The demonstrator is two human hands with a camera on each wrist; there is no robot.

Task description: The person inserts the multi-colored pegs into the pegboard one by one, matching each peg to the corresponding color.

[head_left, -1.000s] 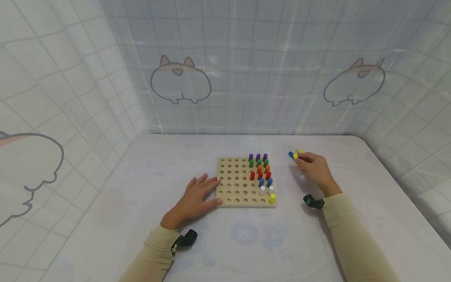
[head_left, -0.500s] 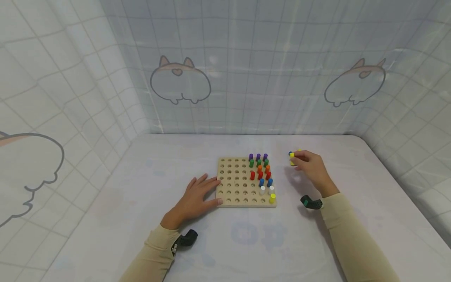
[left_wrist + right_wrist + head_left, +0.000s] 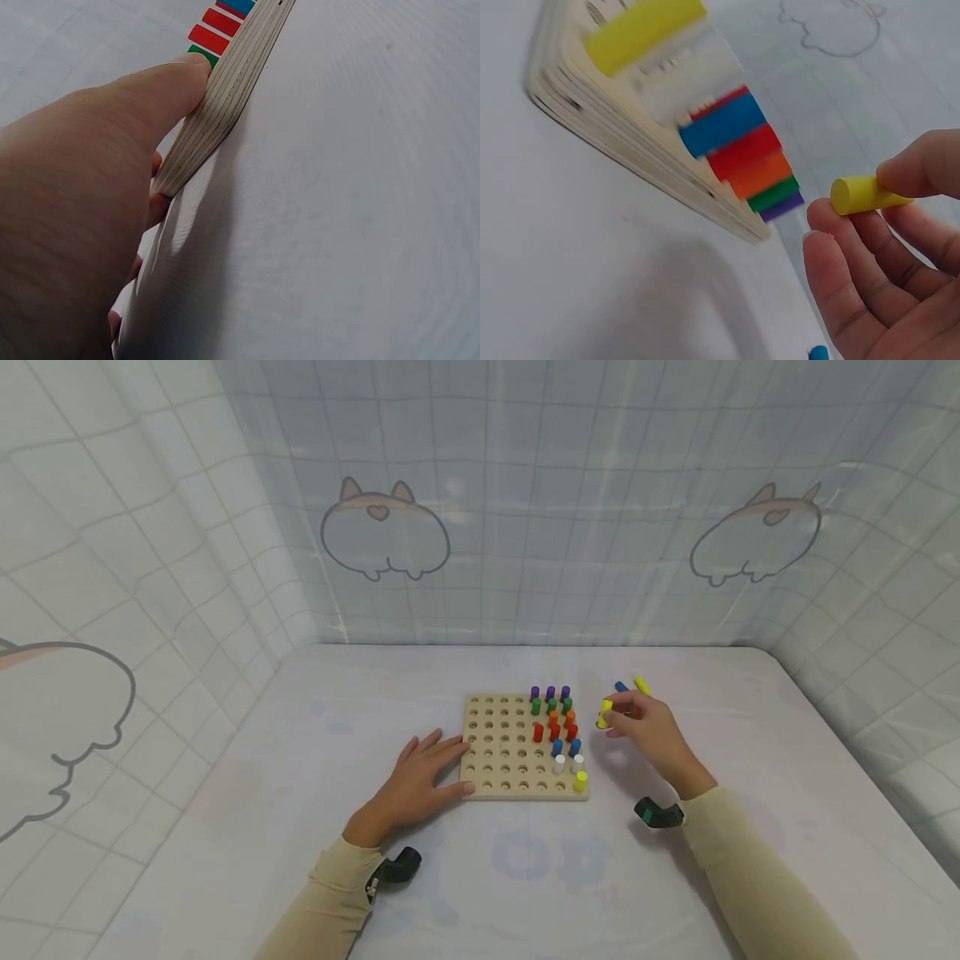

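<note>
A wooden pegboard [image 3: 504, 760] lies on the table with several coloured pegs [image 3: 555, 727] standing in its right columns. My right hand [image 3: 645, 727] hovers just right of the board and pinches a yellow peg [image 3: 604, 713] between thumb and fingers; the right wrist view shows that yellow peg [image 3: 861, 195] lying sideways in my fingertips [image 3: 832, 247], near the board [image 3: 630, 150]. My left hand [image 3: 420, 777] lies flat on the table with straight fingers against the board's left edge; in the left wrist view the thumb [image 3: 150, 90] presses on the board's edge [image 3: 225, 97].
A loose blue peg [image 3: 621, 687] and a loose yellow peg [image 3: 642, 684] lie on the table behind my right hand. Sheet-covered walls [image 3: 480, 527] enclose the white table [image 3: 525, 877] on three sides. The board's left columns are open holes.
My right hand lifted one yellow peg from the loose pegs at the back right and carried it left and nearer, toward the board. The left hand stayed still.
</note>
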